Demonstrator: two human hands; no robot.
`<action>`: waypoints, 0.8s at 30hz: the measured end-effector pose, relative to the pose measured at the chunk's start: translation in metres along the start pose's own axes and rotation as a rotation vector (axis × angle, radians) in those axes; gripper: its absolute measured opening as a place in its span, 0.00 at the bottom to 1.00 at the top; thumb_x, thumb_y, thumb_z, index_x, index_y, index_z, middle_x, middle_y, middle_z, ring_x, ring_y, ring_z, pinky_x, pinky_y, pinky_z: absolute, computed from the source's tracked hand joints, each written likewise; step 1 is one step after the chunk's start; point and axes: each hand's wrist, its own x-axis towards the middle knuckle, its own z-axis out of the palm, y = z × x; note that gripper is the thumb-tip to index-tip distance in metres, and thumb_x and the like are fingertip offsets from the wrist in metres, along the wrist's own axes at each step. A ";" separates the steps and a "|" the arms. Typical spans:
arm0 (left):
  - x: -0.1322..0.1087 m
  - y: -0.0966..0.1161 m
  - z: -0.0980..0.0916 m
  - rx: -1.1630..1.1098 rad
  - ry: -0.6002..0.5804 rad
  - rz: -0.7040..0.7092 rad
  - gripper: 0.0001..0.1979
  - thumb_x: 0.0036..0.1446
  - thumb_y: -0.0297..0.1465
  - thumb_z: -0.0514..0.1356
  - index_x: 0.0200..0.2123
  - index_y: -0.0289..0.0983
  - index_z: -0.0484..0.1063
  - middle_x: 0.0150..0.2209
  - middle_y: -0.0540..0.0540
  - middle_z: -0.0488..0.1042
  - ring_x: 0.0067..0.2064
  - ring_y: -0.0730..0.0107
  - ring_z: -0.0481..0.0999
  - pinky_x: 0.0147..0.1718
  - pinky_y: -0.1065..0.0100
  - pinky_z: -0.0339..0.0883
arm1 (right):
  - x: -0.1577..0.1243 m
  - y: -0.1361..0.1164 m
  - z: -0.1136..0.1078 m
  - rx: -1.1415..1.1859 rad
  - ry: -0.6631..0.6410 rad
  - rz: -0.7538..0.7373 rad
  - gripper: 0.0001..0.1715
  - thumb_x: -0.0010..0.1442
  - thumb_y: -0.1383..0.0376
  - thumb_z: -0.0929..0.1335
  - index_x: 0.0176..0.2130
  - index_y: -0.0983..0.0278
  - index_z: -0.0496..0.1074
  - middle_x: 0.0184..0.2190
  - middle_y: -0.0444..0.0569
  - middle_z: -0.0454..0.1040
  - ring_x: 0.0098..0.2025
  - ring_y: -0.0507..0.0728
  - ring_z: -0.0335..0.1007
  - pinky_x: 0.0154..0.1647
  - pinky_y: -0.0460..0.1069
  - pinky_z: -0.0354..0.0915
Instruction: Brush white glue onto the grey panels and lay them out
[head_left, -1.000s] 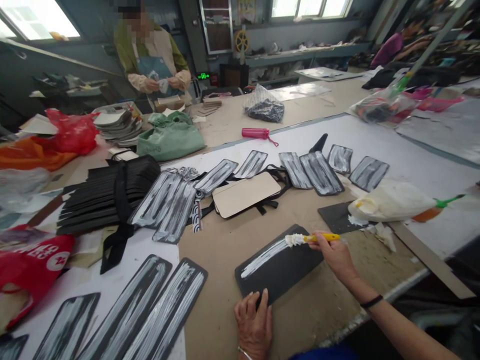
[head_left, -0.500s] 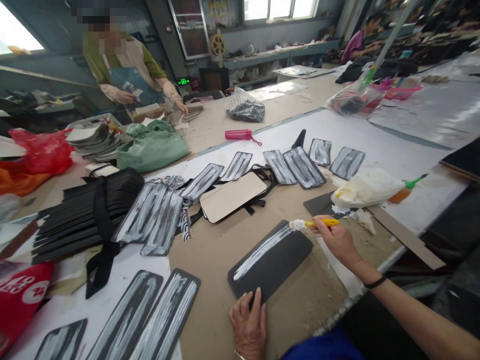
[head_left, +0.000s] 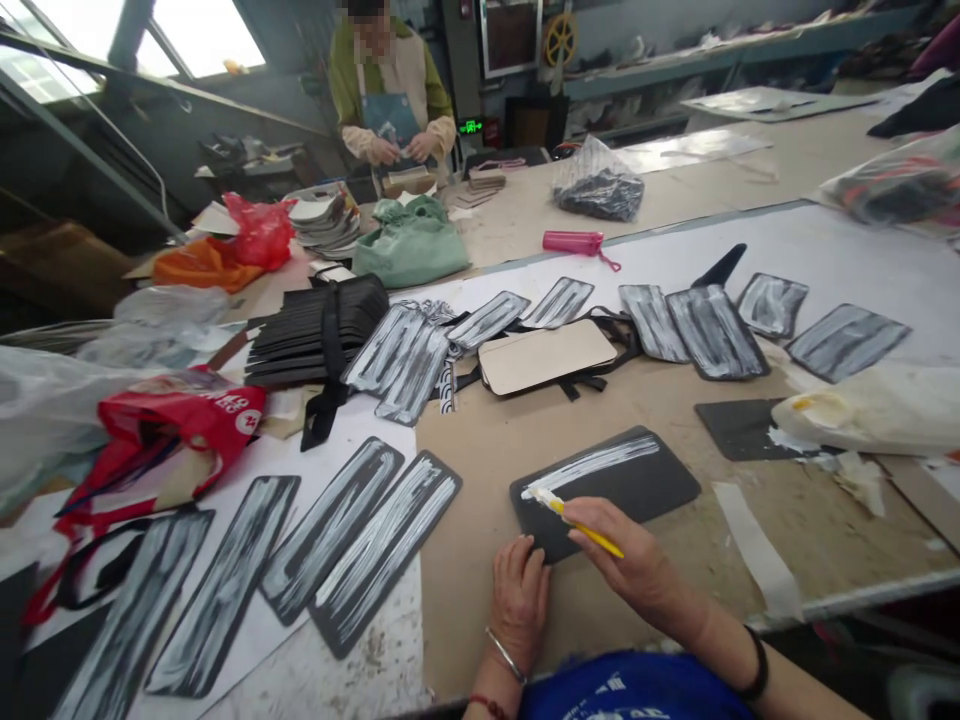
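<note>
A black rectangular panel (head_left: 637, 490) lies on the brown board in front of me, with a band of white paste along its far side. My right hand (head_left: 637, 560) grips a yellow-handled brush (head_left: 598, 536), its white-coated bristles touching the panel near the left end. At the panel's near left corner, my left hand (head_left: 520, 585) rests with its fingers laid against the edge, holding nothing. To the left lie several paste-streaked black panels (head_left: 386, 550). A whitish bottle or bag of paste (head_left: 877, 410) sits on a dark piece at the right.
Behind the panel lies a beige plate (head_left: 547, 357) on black straps, with more coated pieces (head_left: 716, 330) around it. A strapped black stack (head_left: 315, 330), a red bag (head_left: 180, 410) and a green cloth bag (head_left: 412, 240) stand leftward. Across the table, a person (head_left: 390, 100) handles something small.
My right hand has brought the brush from the panel's far end to its left end, and the white band is wider. The view has swung left.
</note>
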 end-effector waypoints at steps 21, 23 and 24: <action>0.000 -0.005 -0.003 -0.053 -0.017 -0.015 0.08 0.57 0.24 0.55 0.38 0.37 0.72 0.30 0.46 0.72 0.33 0.72 0.71 0.32 0.70 0.70 | -0.044 -0.017 0.001 0.123 0.078 0.375 0.13 0.61 0.59 0.62 0.37 0.62 0.73 0.34 0.52 0.75 0.37 0.57 0.73 0.39 0.50 0.71; 0.000 -0.006 -0.003 -0.050 -0.020 -0.003 0.08 0.57 0.24 0.55 0.38 0.37 0.72 0.31 0.46 0.72 0.34 0.71 0.71 0.33 0.69 0.70 | -0.044 -0.010 0.008 0.242 0.123 0.562 0.17 0.60 0.54 0.63 0.35 0.63 0.73 0.34 0.53 0.75 0.33 0.57 0.74 0.35 0.50 0.73; 0.000 -0.006 -0.003 -0.047 -0.017 0.008 0.09 0.57 0.24 0.55 0.38 0.37 0.72 0.31 0.45 0.73 0.34 0.71 0.71 0.34 0.68 0.70 | -0.045 -0.007 0.012 0.309 0.145 0.642 0.19 0.59 0.52 0.63 0.35 0.64 0.73 0.35 0.53 0.75 0.32 0.58 0.74 0.34 0.51 0.73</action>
